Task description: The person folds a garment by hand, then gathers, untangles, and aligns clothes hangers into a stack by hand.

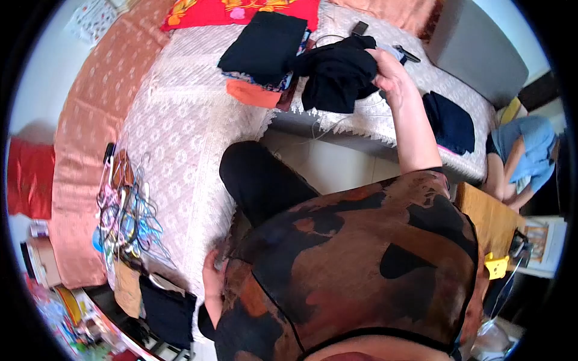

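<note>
My right hand (391,75) is closed on the edge of a crumpled black garment (340,72), which lies bunched on the bed. Directly left of it is a stack of folded clothes with a dark folded garment (265,45) on top. An orange folded cloth (253,93) shows at the bottom of that stack. My left hand (214,277) is low beside my body, at the edge of the patterned bedspread (180,138). Its fingers look loosely apart, with nothing visible in them, though part of the hand is hidden by my shirt.
A tangle of cables (129,210) lies on the bed at left, with a folded black cloth (165,310) below. Another dark folded garment (448,123) lies right of my arm. A person in blue (530,150) bends at far right, near a wooden table (490,216).
</note>
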Action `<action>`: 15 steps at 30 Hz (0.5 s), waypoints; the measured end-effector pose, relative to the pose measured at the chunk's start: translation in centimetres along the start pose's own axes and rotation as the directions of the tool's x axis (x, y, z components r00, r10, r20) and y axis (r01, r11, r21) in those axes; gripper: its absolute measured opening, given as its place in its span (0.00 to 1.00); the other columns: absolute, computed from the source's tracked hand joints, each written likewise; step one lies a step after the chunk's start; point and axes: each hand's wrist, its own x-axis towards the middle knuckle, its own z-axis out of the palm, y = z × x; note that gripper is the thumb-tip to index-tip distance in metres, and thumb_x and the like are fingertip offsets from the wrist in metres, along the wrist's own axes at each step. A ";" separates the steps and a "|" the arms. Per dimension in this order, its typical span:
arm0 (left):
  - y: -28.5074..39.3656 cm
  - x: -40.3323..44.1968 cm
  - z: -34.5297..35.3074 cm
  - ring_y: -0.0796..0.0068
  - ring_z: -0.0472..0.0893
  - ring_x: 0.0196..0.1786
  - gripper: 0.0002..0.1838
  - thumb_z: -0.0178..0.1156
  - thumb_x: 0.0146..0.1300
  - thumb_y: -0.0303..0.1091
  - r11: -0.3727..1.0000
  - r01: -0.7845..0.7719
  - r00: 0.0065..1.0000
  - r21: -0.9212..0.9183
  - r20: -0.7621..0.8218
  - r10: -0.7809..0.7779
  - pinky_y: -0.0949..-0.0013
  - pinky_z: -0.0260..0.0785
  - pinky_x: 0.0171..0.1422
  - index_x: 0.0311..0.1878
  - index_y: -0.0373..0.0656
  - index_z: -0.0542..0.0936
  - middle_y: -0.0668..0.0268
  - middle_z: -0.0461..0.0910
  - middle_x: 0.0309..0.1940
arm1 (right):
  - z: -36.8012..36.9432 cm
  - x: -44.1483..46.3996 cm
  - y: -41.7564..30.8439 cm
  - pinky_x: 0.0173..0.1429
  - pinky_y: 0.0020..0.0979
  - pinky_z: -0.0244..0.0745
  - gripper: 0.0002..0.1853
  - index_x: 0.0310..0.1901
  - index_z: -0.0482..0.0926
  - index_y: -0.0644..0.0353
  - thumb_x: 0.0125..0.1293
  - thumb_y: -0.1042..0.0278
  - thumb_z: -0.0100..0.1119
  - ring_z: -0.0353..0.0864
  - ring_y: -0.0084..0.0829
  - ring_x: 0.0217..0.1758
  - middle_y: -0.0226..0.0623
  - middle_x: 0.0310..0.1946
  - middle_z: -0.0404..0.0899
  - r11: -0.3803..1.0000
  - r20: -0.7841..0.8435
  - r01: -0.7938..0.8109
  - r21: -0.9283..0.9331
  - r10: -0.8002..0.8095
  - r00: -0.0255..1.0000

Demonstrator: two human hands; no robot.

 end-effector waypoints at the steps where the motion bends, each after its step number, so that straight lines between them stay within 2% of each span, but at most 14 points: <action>1: 3.0 0.8 -0.7 0.65 0.75 0.59 0.23 0.67 0.59 0.31 0.989 0.069 0.997 -0.129 0.032 -0.066 0.64 0.66 0.65 0.56 0.35 0.76 0.55 0.76 0.56 | 1.9 -1.0 -0.2 0.26 0.22 0.80 0.05 0.37 0.78 0.68 0.62 0.76 0.54 0.84 0.26 0.29 0.42 0.34 0.83 0.997 0.029 -0.017 0.077 0.015 0.999; 2: 4.9 1.6 -0.8 0.69 0.77 0.56 0.21 0.65 0.61 0.29 0.963 0.110 0.994 -0.244 0.038 -0.104 0.67 0.68 0.62 0.56 0.34 0.76 0.59 0.79 0.52 | 3.6 -2.6 -1.0 0.34 0.26 0.82 0.07 0.38 0.78 0.68 0.64 0.74 0.53 0.84 0.29 0.33 0.42 0.35 0.83 0.992 0.252 -0.076 0.101 0.048 0.967; 3: 6.2 2.0 3.0 0.72 0.77 0.54 0.20 0.63 0.62 0.30 0.908 0.122 0.989 -0.401 0.123 -0.079 0.70 0.68 0.60 0.57 0.34 0.75 0.61 0.80 0.50 | 6.6 -6.2 -3.5 0.34 0.26 0.82 0.07 0.38 0.78 0.68 0.64 0.74 0.53 0.84 0.29 0.33 0.42 0.35 0.83 0.996 0.261 -0.082 -0.017 0.084 0.962; 5: 9.3 4.0 0.6 0.76 0.77 0.53 0.19 0.60 0.65 0.31 0.905 0.019 0.988 -0.424 0.147 0.048 0.72 0.69 0.59 0.58 0.36 0.75 0.63 0.80 0.51 | 12.1 -8.9 -2.2 0.42 0.28 0.82 0.08 0.40 0.78 0.68 0.64 0.72 0.54 0.84 0.31 0.36 0.41 0.36 0.83 0.987 0.429 -0.096 0.132 0.030 0.903; 6: 11.2 4.3 -0.4 0.76 0.76 0.54 0.18 0.58 0.67 0.34 0.894 -0.024 0.982 -0.448 0.155 0.104 0.72 0.67 0.61 0.57 0.36 0.76 0.64 0.79 0.51 | 12.8 -8.7 -1.4 0.49 0.31 0.80 0.12 0.44 0.78 0.69 0.65 0.70 0.53 0.84 0.34 0.41 0.43 0.38 0.83 0.972 0.582 -0.162 0.170 0.033 0.813; 7: 12.1 5.6 -0.1 0.76 0.76 0.55 0.19 0.55 0.70 0.37 0.841 -0.060 0.960 -0.538 0.199 0.195 0.72 0.66 0.62 0.58 0.35 0.75 0.63 0.79 0.51 | 13.6 -8.4 -0.4 0.54 0.34 0.77 0.15 0.45 0.78 0.71 0.68 0.66 0.48 0.82 0.37 0.46 0.47 0.43 0.82 0.950 0.709 -0.220 0.221 -0.001 0.705; 8: 13.4 5.8 -0.5 0.73 0.75 0.57 0.23 0.51 0.72 0.44 0.761 0.018 0.960 -0.648 0.223 0.168 0.69 0.65 0.64 0.60 0.36 0.74 0.61 0.78 0.54 | 14.8 -8.5 0.8 0.57 0.36 0.75 0.18 0.48 0.77 0.72 0.69 0.64 0.45 0.81 0.38 0.49 0.48 0.46 0.80 0.950 0.784 -0.225 0.216 -0.032 0.620; 9: 13.6 6.6 0.0 0.69 0.74 0.60 0.28 0.47 0.72 0.52 0.596 0.075 0.961 -0.800 0.218 0.171 0.65 0.65 0.65 0.61 0.38 0.73 0.59 0.76 0.58 | 17.1 -9.6 1.4 0.56 0.36 0.75 0.16 0.48 0.77 0.72 0.68 0.67 0.46 0.81 0.38 0.49 0.48 0.46 0.81 0.939 0.801 -0.280 0.202 0.006 0.599; 10: 14.3 7.2 -0.7 0.65 0.72 0.63 0.34 0.41 0.71 0.60 0.460 0.062 0.960 -0.886 0.179 0.216 0.62 0.62 0.68 0.64 0.40 0.70 0.59 0.73 0.61 | 19.3 -10.6 2.0 0.56 0.35 0.76 0.15 0.49 0.77 0.72 0.67 0.70 0.48 0.82 0.38 0.48 0.49 0.45 0.81 0.924 0.816 -0.333 0.187 0.043 0.577; 11: 13.6 8.1 -0.5 0.62 0.70 0.65 0.37 0.37 0.70 0.63 0.094 0.087 0.961 -0.992 0.108 0.255 0.59 0.59 0.70 0.68 0.42 0.65 0.57 0.71 0.63 | 21.5 -11.6 2.6 0.55 0.34 0.76 0.15 0.49 0.77 0.71 0.66 0.73 0.49 0.82 0.38 0.48 0.49 0.44 0.82 0.907 0.829 -0.385 0.169 0.080 0.554; 12: 16.1 7.4 -2.3 0.59 0.67 0.68 0.38 0.34 0.70 0.64 -0.328 0.092 0.992 -0.940 0.056 0.116 0.55 0.55 0.73 0.71 0.44 0.60 0.55 0.67 0.66 | 23.4 -12.3 3.1 0.57 0.34 0.75 0.17 0.53 0.75 0.70 0.64 0.75 0.50 0.81 0.38 0.50 0.49 0.48 0.80 0.903 0.870 -0.412 0.120 0.104 0.482; 14: 16.0 6.5 -4.9 0.57 0.64 0.70 0.44 0.38 0.64 0.71 -0.514 -0.035 0.994 -0.857 -0.084 0.073 0.52 0.52 0.74 0.72 0.46 0.60 0.55 0.63 0.69 | 27.0 -13.1 4.8 0.59 0.35 0.74 0.20 0.56 0.73 0.69 0.62 0.77 0.51 0.80 0.38 0.53 0.49 0.51 0.78 0.890 0.926 -0.455 0.027 0.149 0.346; 15: 15.7 5.3 -6.0 0.57 0.64 0.70 0.44 0.38 0.64 0.71 -0.524 -0.095 0.991 -0.846 -0.130 0.030 0.52 0.52 0.74 0.72 0.46 0.60 0.55 0.63 0.69 | 28.4 -13.6 5.7 0.60 0.35 0.72 0.23 0.60 0.70 0.67 0.60 0.78 0.51 0.78 0.37 0.55 0.48 0.54 0.76 0.897 0.907 -0.435 -0.084 0.249 0.339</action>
